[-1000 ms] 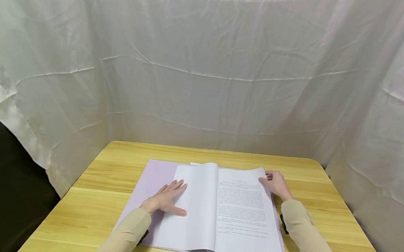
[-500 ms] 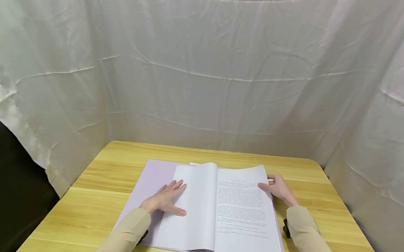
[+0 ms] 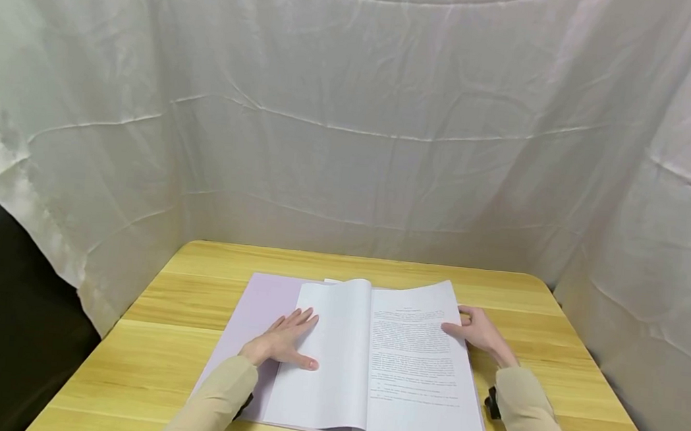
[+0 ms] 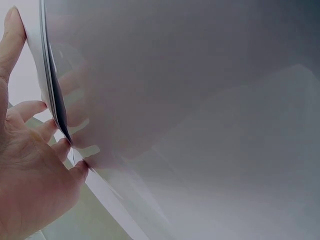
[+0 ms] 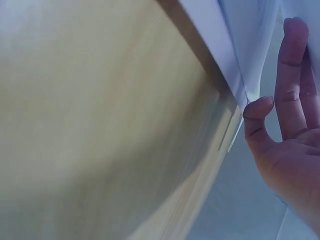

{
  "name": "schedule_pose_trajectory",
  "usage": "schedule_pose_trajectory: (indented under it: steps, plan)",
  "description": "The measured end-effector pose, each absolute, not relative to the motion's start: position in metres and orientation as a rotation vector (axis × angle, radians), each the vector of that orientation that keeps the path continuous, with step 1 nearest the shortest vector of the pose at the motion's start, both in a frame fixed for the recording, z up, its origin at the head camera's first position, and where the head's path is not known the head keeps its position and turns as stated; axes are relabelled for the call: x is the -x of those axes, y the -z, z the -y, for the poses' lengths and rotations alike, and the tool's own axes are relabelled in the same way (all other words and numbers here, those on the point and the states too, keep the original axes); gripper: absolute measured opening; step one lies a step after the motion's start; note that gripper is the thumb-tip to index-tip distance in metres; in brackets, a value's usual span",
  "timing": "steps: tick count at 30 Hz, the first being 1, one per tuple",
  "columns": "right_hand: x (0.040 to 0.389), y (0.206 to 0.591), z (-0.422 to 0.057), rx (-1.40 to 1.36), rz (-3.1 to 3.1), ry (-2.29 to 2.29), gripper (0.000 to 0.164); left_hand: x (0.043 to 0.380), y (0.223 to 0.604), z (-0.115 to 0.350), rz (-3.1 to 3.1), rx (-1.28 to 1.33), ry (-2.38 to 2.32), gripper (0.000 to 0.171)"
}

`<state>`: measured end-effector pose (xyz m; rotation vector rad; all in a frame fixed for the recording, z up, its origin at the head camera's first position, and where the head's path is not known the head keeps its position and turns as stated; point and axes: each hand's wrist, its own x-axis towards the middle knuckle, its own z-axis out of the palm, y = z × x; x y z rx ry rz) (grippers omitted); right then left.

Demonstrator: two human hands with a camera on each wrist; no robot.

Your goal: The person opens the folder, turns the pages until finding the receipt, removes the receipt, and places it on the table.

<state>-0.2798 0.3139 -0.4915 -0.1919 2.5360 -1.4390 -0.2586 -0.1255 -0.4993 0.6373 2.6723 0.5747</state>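
Observation:
A lilac folder lies spread open on the table with white paper in it. Its left pages bulge up near the fold. Across their outer part rests my left hand, palm down with fingers spread. In the left wrist view, the folder's glossy cover mirrors the fingertips of that hand. My right hand pinches the outer edge of the printed right page, thumb on top and fingers behind. The page's far corner curls upward. In the right wrist view, the thumb meets the sheet edge.
The wooden table extends around the folder on all sides. Pale cloth hangs behind and at both sides, with a dark area at the lower left. A small white edge pokes out behind the pages.
My right hand has slid slightly toward me along the page's outer edge, and the far corner of that page has risen. The left hand has stayed in place.

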Motion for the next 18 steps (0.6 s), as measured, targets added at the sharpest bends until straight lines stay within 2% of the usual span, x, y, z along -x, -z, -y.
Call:
schedule_pose_trajectory:
  steps: [18]
  plan:
    - [0.260,0.486,-0.311,0.294,-2.366,1.610,0.064,0.258,0.499,0.125,-2.677,-0.640,-0.582,0.106]
